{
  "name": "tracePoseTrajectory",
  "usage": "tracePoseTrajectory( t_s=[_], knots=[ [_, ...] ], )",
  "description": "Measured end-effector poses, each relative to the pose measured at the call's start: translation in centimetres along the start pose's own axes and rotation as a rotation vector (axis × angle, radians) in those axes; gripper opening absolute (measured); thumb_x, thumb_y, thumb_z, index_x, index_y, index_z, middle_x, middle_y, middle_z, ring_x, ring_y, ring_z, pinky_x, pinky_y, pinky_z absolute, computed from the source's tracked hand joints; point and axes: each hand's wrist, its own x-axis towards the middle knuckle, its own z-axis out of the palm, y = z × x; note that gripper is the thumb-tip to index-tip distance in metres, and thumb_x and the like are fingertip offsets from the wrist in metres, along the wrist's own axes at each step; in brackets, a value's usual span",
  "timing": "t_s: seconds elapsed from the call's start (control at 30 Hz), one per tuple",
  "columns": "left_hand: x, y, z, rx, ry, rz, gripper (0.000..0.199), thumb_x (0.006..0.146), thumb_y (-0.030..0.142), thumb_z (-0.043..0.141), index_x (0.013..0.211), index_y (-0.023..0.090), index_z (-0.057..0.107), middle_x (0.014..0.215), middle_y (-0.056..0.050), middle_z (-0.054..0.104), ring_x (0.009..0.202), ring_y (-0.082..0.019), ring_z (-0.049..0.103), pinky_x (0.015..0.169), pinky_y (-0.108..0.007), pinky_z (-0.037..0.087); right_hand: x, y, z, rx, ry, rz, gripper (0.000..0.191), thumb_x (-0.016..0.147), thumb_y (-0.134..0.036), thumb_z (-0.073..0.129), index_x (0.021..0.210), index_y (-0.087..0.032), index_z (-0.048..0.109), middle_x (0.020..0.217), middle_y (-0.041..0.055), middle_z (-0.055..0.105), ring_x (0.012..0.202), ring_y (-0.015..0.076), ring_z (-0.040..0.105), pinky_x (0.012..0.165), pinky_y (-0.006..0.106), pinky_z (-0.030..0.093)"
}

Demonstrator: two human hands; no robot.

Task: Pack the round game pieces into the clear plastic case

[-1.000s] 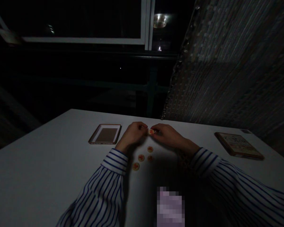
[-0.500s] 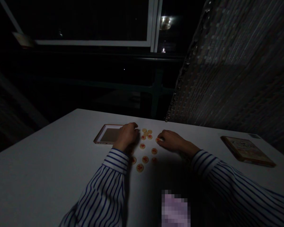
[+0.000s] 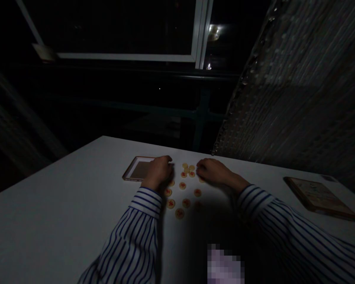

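I see the hands well apart, where a second ago they met over one piece; round, pale, wooden-looking discs with red characters (image 3: 182,185) lie loose between them on the white tabletop (image 3: 62,205), more showing beside the left wrist than half a second ago; the left hand (image 3: 159,171), fingers curled, hides part of the shallow brown-rimmed tray (image 3: 139,170) on its outer side; the right hand (image 3: 214,170), also curled, has shifted toward the plain-faced pale discs (image 3: 186,170) just left of its fingertips; I cannot tell whether either hand grips anything; I judge the handling has gone from one piece to a whole spread.
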Motion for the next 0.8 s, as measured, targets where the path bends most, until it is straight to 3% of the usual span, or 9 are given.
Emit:
tracePoseTrajectory(
  t_s=[0.27, 0.57, 0.7, 0.8],
  knots=[
    [-0.2, -0.2, -0.6, 0.037, 0.031, -0.067, 0.031, 0.078, 0.025, 0.043, 0.105, 0.019, 0.057, 0.101, -0.010, 0.064, 0.096, -0.022, 0.058, 0.079, -0.031, 0.042, 4.6, -2.5, 0.7, -0.010, -0.055, 0.059, 0.033, 0.076, -0.039, 0.044, 0.096, -0.019, 0.061, 0.099, 0.0095, 0.063, 0.089, 0.0222, 0.056, 0.071, 0.029, 0.037],
    [-0.3, -0.2, -0.8, -0.009, 0.032, -0.056, 0.031, 0.078, 0.023, 0.043, 0.106, 0.019, 0.056, 0.104, -0.010, 0.063, 0.098, -0.022, 0.056, 0.081, -0.030, 0.041, 6.2, -3.7, 1.1, 0.022, -0.093, 0.136, 0.026, 0.069, -0.033, 0.051, 0.084, -0.016, 0.063, 0.093, 0.0130, 0.064, 0.089, 0.0258, 0.056, 0.078, 0.040, 0.035],
    [-0.3, -0.2, -0.7, -0.028, 0.031, -0.060, 0.030, 0.078, 0.022, 0.044, 0.106, 0.019, 0.056, 0.105, -0.009, 0.063, 0.099, -0.022, 0.056, 0.082, -0.030, 0.040, 6.4, -3.5, 1.3, 0.103, -0.076, 0.148, 0.024, 0.067, -0.029, 0.052, 0.083, -0.015, 0.063, 0.090, 0.0124, 0.064, 0.087, 0.0243, 0.056, 0.076, 0.037, 0.036],
    [-0.2, -0.2, -0.6, -0.043, 0.042, -0.044, 0.030, 0.078, 0.023, 0.044, 0.106, 0.019, 0.056, 0.105, -0.010, 0.063, 0.100, -0.022, 0.055, 0.083, -0.030, 0.040, 6.5, -3.0, 1.5, 0.234, -0.064, 0.125, 0.024, 0.069, -0.029, 0.051, 0.083, -0.016, 0.065, 0.083, 0.0086, 0.065, 0.078, 0.0191, 0.057, 0.067, 0.028, 0.039]
  ],
)
